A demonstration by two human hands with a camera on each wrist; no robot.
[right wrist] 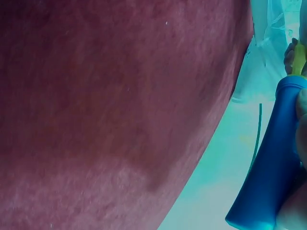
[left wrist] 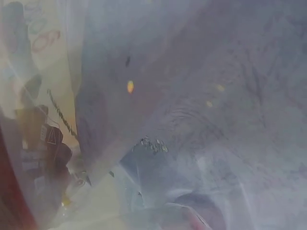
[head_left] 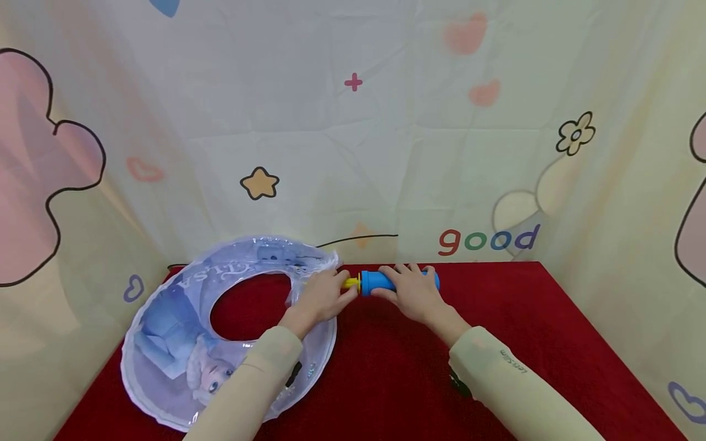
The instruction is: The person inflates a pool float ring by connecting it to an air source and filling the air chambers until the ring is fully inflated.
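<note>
A blue hand pump (head_left: 376,283) lies level above the red cloth. My right hand (head_left: 417,294) grips its blue barrel from above. At the pump's left end is a yellow part (head_left: 351,283), pinched by the fingers of my left hand (head_left: 322,295). Under and beside that hand lies a clear, printed swim ring (head_left: 160,331), puffed out at least in part. Whether the yellow part joins the ring's valve is hidden by the left hand. The right wrist view shows the blue barrel (right wrist: 268,163) and yellow tip (right wrist: 298,60). Blurred translucent film (left wrist: 201,96) fills most of the left wrist view.
A red cloth (head_left: 397,380) covers the table. Pale printed curtains (head_left: 358,153) hang close behind it and along both sides. The swim ring takes up the table's left half, partly beneath my left forearm.
</note>
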